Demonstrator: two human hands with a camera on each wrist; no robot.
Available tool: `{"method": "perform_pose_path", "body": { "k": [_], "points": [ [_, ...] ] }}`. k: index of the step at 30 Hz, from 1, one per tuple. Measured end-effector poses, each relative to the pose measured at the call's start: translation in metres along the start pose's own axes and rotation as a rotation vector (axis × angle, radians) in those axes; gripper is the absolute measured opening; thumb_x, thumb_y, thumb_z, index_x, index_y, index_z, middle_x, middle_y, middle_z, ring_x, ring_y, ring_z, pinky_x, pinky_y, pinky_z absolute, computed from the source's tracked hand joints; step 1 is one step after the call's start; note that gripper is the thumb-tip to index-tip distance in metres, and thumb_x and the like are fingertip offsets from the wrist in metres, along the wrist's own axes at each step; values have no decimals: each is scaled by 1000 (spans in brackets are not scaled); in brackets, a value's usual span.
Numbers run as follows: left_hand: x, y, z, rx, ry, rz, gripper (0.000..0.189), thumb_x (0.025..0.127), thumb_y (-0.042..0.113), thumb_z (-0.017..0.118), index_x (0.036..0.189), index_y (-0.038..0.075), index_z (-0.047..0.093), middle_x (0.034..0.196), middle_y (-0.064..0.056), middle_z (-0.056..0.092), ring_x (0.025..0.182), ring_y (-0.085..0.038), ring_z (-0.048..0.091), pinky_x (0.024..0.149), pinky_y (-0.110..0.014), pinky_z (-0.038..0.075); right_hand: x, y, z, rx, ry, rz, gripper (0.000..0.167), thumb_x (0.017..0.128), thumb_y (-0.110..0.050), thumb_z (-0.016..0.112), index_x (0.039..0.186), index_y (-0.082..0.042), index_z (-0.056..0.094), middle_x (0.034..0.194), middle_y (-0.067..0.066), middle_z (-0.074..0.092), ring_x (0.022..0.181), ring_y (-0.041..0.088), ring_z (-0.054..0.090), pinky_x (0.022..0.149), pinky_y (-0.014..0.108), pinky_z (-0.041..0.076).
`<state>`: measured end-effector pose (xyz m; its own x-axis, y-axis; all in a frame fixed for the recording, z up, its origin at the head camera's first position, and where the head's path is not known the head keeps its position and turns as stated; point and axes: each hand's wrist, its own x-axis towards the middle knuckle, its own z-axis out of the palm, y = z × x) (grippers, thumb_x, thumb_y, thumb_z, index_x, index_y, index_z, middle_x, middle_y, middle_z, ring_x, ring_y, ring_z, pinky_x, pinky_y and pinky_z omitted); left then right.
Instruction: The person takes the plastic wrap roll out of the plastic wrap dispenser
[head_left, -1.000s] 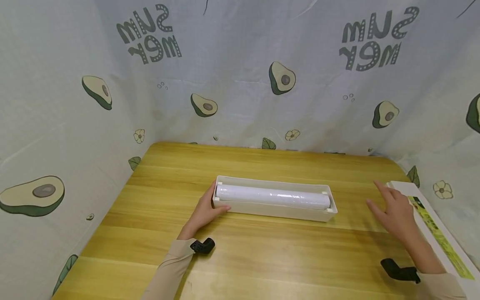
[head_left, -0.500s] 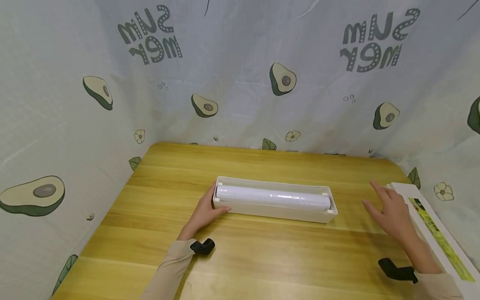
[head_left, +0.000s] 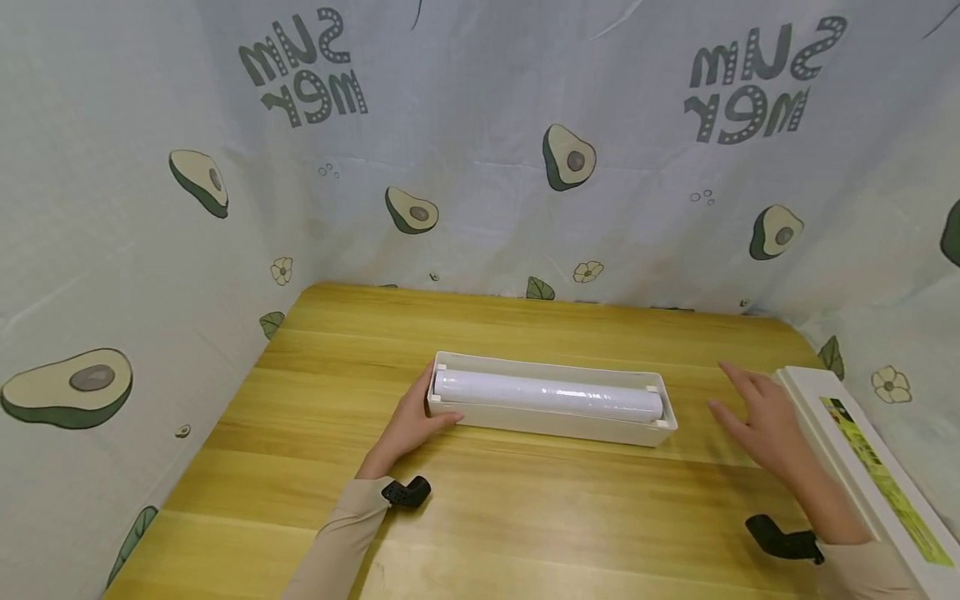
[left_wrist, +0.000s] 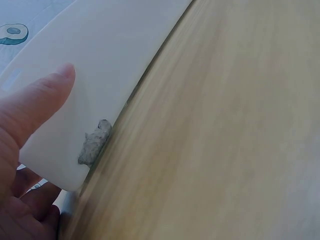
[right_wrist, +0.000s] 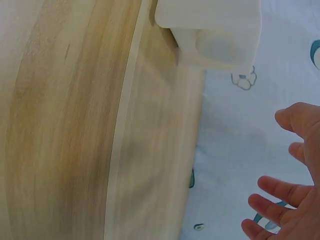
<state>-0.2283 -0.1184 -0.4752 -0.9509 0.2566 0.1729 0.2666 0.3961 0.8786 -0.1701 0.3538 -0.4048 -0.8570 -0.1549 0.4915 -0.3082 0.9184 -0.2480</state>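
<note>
A long white cling film dispenser (head_left: pixel 555 423) stands on the table with its top off. Inside it lies a shiny white roll of film (head_left: pixel 547 395), running nearly the full length. My left hand (head_left: pixel 406 423) grips the dispenser's left end, thumb along the front wall and the other fingers round the end. In the left wrist view, a grey, rough patch (left_wrist: pixel 95 143) shows low on the front wall near the thumb. My right hand (head_left: pixel 767 423) hovers to the right of the dispenser, fingers spread and holding nothing.
A long white piece with a yellow-green label (head_left: pixel 885 479) lies along the table's right edge, beside my right forearm. The wooden table (head_left: pixel 525 517) is bordered by a hanging cloth (head_left: pixel 480 108) printed with avocados at the back and sides.
My right hand has moved left, away from the labelled white piece and toward the dispenser. My left hand and the dispenser have stayed in place.
</note>
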Motion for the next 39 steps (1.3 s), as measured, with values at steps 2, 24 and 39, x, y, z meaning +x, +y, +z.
{"method": "perform_pose_path", "body": {
  "k": [2,24,39],
  "points": [
    [1,0,0,1,1,4,97,75,20,79,151,12,19,146,-15,40,136,-32,37,113,-49,29,1,-2,0,-1,-7,-4,58,88,-14,64,139,1,40,112,38,50,100,51,45,82,62,34],
    [3,0,-2,5,7,10,98,75,20,79,151,12,18,148,-15,38,137,-32,35,114,-50,29,12,-17,6,21,-13,-87,63,84,-11,67,140,-2,41,113,35,53,98,48,48,80,61,36],
    [-1,0,0,2,-9,-3,97,76,21,78,151,13,17,148,-14,38,138,-32,35,114,-50,29,14,-28,10,45,-9,-153,62,82,-8,68,138,-1,43,113,33,54,99,46,49,78,59,40]
  ]
}}
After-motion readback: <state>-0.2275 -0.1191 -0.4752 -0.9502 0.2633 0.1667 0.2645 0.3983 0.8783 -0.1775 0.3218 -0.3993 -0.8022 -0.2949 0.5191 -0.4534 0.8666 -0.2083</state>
